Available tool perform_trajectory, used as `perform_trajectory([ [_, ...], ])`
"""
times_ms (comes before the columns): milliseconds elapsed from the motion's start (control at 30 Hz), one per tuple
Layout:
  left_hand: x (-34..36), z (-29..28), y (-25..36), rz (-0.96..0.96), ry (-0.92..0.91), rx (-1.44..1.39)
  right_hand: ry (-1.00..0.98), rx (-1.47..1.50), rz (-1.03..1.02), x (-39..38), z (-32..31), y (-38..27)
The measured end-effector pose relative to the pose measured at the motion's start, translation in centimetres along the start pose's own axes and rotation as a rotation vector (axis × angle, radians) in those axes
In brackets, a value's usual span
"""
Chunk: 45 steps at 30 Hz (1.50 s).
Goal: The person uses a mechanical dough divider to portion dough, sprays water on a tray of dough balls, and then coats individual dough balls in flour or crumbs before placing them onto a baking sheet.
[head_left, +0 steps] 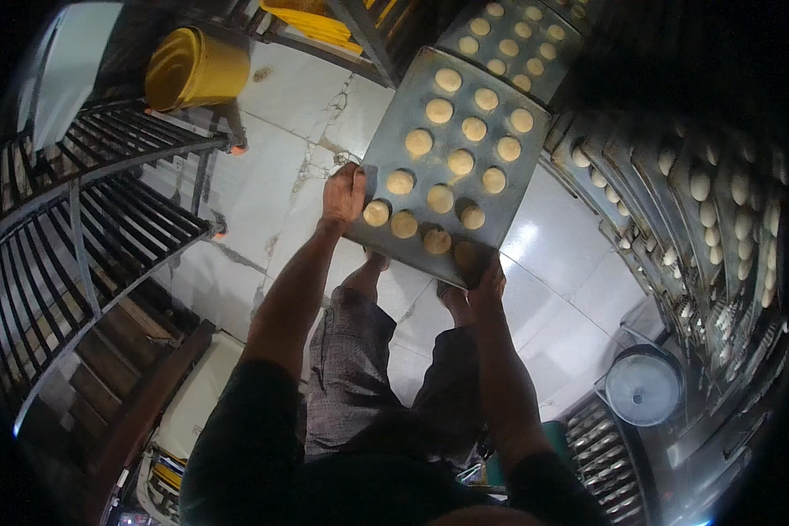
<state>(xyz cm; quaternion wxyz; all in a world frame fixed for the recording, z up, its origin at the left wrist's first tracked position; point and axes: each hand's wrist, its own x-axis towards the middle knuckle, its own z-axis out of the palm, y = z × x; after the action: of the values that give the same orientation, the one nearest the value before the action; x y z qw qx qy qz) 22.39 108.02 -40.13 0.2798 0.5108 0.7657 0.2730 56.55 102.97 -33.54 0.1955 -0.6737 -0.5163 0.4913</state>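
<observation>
Metal tray (431, 172) of dough rounds (460, 161): left fingers (356, 181) grip it, right fingers (496, 279) seemingly too.

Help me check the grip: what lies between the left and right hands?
In the head view, a grey tray bearing round dough pieces lies between left hand and right hand.

Pale square tiles cover the floor (570, 302), stained and cracked toward the top, with a bright glare (523, 237) on the right. A dark slatted rack (105, 188) lines the left side, a white panel (77, 66) above it and a yellow bucket (206, 70) just beyond. Yellow crates (316, 24) sit in a frame (357, 35) at the top. On the right, near a round grey container (644, 386), stand stacked shelves (653, 206). Deep shadow fills the upper right.
</observation>
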Motion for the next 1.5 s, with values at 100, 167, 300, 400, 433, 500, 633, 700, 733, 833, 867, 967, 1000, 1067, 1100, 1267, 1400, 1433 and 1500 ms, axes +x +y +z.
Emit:
perform_trajectory([
  [100,3.9,1.8,-0.5,-0.008,-0.065,0.029,0.153,0.558,0.328,3.3,1.4,1.0],
  [167,6.0,2.6,-1.3,-0.006,-0.083,0.029,0.255,0.957,0.653,5.4,2.5,-0.2],
  [300,9.6,3.4,-1.3,-0.006,-0.129,0.042,0.330,0.992,0.723,9.4,3.5,0.8],
  [400,10.3,6.0,-3.5,0.009,-0.164,-0.329,0.265,0.532,0.333,11.4,4.5,13.5],
  [433,9.7,6.8,-5.6,-0.076,-0.161,-0.472,0.251,0.524,0.330,12.3,4.9,14.3],
  [500,6.7,8.0,-7.2,-0.453,-0.189,-0.839,0.301,0.750,0.513,14.4,4.6,12.2],
  [633,0.5,10.0,-3.0,-0.796,-0.238,-1.263,0.172,0.801,0.347,18.2,4.0,8.3],
  [700,1.0,12.8,0.8,-0.734,-0.212,-1.338,0.083,0.730,0.207,20.6,3.4,9.5],
  [733,2.3,14.4,1.6,-0.692,-0.213,-1.332,0.071,0.691,0.214,21.5,2.9,9.9],
  [833,6.6,17.9,1.7,-0.632,-0.196,-1.343,0.096,0.552,0.360,23.3,1.6,10.0],
  [867,7.8,18.5,1.1,-0.625,-0.171,-1.347,0.085,0.587,0.442,23.5,1.2,8.4],
  [967,12.6,19.8,6.1,-0.560,-0.286,-1.205,0.092,0.477,0.226,20.3,-1.9,11.9],
  [1000,14.4,20.2,6.7,-0.548,-0.316,-1.146,0.084,0.471,0.225,18.5,-2.6,11.9],
  [1067,18.2,20.6,7.5,-0.526,-0.364,-1.032,0.078,0.517,0.380,14.5,-4.0,10.0],
  [1100,19.8,20.5,9.1,-0.480,-0.431,-0.945,0.129,0.579,0.429,11.9,-5.3,10.5],
  [1267,25.2,19.6,14.5,-0.084,-0.697,-0.297,0.328,0.529,0.595,-0.2,-10.8,13.4],
  [1400,20.5,18.8,17.7,0.352,-0.901,-0.016,0.342,0.492,0.660,-4.7,-13.3,12.8],
  [1433,18.0,19.2,15.9,0.299,-0.935,-0.155,0.309,0.447,0.627,-4.9,-13.8,12.3],
  [1500,10.4,19.0,14.4,0.295,-0.790,-0.227,0.281,0.423,0.614,-4.8,-14.6,10.6],
])
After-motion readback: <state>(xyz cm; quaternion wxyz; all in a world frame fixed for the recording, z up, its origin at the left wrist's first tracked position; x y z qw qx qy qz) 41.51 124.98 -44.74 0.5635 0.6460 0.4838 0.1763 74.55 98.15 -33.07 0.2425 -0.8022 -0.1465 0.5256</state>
